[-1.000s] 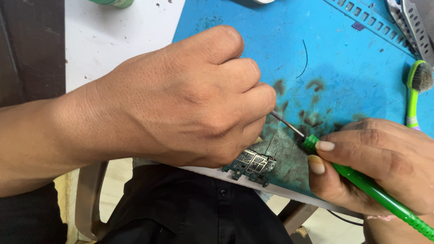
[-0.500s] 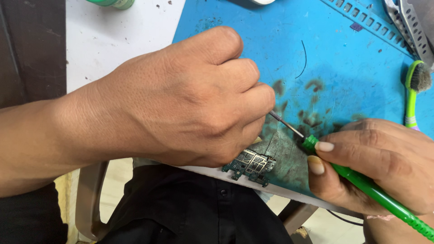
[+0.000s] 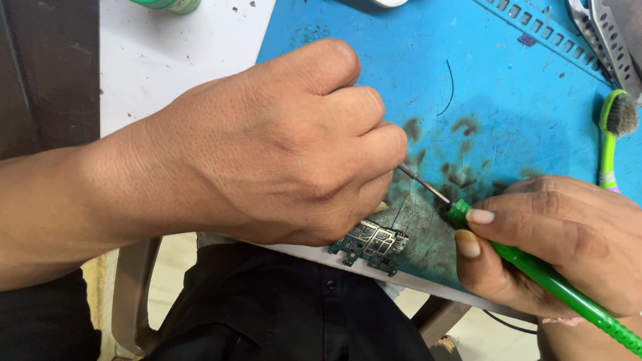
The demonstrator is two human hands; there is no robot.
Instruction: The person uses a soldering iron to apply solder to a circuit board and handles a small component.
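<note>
My left hand [image 3: 267, 147] is curled into a fist over the near edge of a blue work mat [image 3: 495, 80]. It presses down on a small green circuit board [image 3: 371, 242], part of which sticks out from under the fingers. My right hand [image 3: 555, 244] grips a green-handled tool [image 3: 548, 277] like a pen. Its thin metal shaft [image 3: 422, 182] points up-left and its tip disappears under the knuckles of my left hand. What the tip touches is hidden.
Dark burn marks [image 3: 461, 144] stain the mat beside the tool. A green toothbrush [image 3: 612, 130] lies at the right edge, with metal tools [image 3: 605, 33] above it. A white tabletop [image 3: 180, 60] with a green container [image 3: 167, 4] is at upper left. My dark-clothed lap is below.
</note>
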